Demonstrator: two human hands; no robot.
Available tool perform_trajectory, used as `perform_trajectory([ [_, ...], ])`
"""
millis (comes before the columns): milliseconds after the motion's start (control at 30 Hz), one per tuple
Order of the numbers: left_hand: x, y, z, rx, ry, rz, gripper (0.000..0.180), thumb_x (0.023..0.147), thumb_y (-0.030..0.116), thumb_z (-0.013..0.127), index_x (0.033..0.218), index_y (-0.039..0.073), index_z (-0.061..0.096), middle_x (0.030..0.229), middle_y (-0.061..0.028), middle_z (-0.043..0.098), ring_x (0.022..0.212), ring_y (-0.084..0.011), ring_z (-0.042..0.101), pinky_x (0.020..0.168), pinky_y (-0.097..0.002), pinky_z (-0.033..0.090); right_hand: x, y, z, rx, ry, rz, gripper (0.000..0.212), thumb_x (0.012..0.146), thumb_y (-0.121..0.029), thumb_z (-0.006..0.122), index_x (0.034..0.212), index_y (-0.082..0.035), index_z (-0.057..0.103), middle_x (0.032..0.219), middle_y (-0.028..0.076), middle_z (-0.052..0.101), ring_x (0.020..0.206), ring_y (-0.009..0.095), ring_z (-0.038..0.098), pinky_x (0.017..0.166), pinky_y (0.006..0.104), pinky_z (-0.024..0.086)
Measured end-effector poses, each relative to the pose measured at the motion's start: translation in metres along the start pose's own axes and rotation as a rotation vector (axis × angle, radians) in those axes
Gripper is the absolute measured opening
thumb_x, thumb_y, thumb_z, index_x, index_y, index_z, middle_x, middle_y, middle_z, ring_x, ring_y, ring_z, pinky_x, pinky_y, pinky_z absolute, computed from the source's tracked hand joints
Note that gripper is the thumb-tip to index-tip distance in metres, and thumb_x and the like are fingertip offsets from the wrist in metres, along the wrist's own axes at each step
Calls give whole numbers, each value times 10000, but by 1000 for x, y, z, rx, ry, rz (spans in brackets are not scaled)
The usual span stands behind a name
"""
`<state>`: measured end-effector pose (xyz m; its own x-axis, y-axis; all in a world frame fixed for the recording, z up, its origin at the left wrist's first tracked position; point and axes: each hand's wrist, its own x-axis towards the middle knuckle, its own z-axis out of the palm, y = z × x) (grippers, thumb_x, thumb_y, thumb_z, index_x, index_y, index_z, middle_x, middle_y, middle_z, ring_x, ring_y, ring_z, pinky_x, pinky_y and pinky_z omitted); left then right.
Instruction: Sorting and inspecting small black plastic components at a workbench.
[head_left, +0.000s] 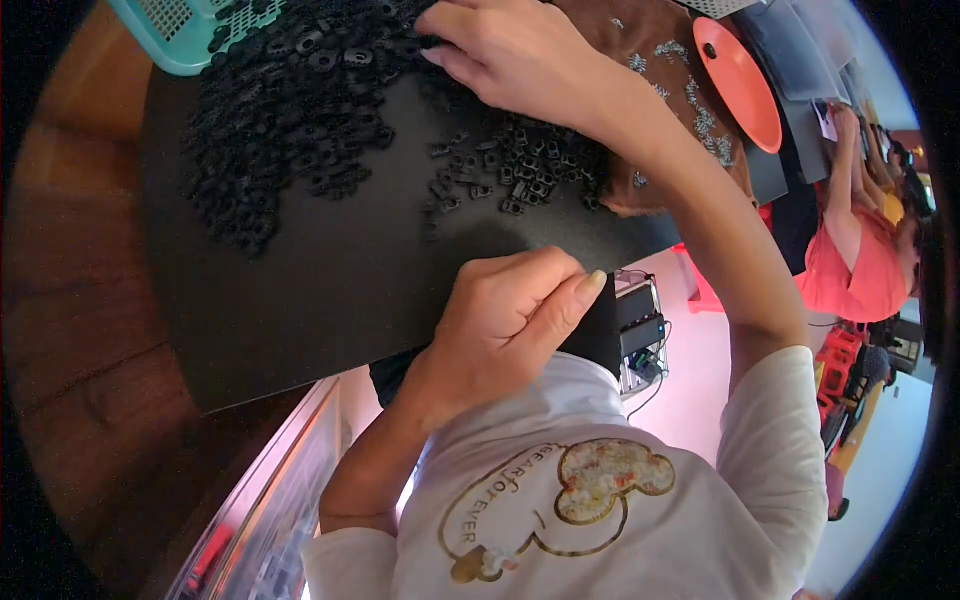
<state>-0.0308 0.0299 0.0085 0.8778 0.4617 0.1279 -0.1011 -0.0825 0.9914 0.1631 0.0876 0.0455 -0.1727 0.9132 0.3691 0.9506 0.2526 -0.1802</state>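
My left hand [520,315] is closed in a fist above the near edge of the black tabletop [300,315], thumb pressed on the curled fingers. Whatever it may hold is hidden. My right hand [510,50] reaches over the far side of the table, fingers bent in a pinch. A small black plastic part [431,42] shows between the fingertips, dark against the pile behind. Left of that hand spreads a big heap of ring-shaped black plastic parts [300,110]. Below it lies a looser group of small black blocky parts [520,165].
A mint-green basket [170,45] stands at the far left. Right of my right forearm, small silvery metal pieces [705,125] lie on a brown cloth [655,105], beside an orange oval tray [745,90]. Other people [860,250] sit farther right, near red stools [835,370].
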Motion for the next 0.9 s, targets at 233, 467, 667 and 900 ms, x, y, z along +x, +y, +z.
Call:
perform_trajectory([
  [233, 0, -2, 2, 4, 37, 61, 189, 919, 143, 620, 800, -3, 599, 620, -63, 549, 548, -141, 534, 528, -295, 429, 17, 6, 29, -160, -74, -92, 126, 816, -136, 581, 856, -26, 627, 896, 139, 609, 793, 343, 653, 621, 466, 545],
  [467, 0, -3, 0, 31, 47, 95, 189, 919, 143, 619, 803, -5, 597, 620, -70, 538, 549, -145, 530, 527, -297, 428, 1, 10, 8, -87, -11, -123, 156, 822, -181, 612, 908, -52, 632, 888, 128, 596, 861, 319, 646, 682, 458, 548],
  [667, -2, -2, 0, 16, 44, 62, 190, 920, 140, 609, 798, -4, 594, 630, -67, 568, 550, -130, 542, 529, -289, 439, -37, 10, -15, 223, 24, -89, 161, 802, -107, 661, 902, 7, 605, 797, 178, 555, 769, 388, 582, 698, 451, 484],
  [900, -7, -2, 2, -107, 107, -53, 147, 938, 105, 586, 856, -17, 592, 639, -72, 566, 559, -111, 542, 527, -281, 433, -74, -17, -31, 469, 63, 41, 184, 798, -72, 664, 946, 24, 613, 829, 173, 606, 787, 370, 606, 696, 413, 491],
])
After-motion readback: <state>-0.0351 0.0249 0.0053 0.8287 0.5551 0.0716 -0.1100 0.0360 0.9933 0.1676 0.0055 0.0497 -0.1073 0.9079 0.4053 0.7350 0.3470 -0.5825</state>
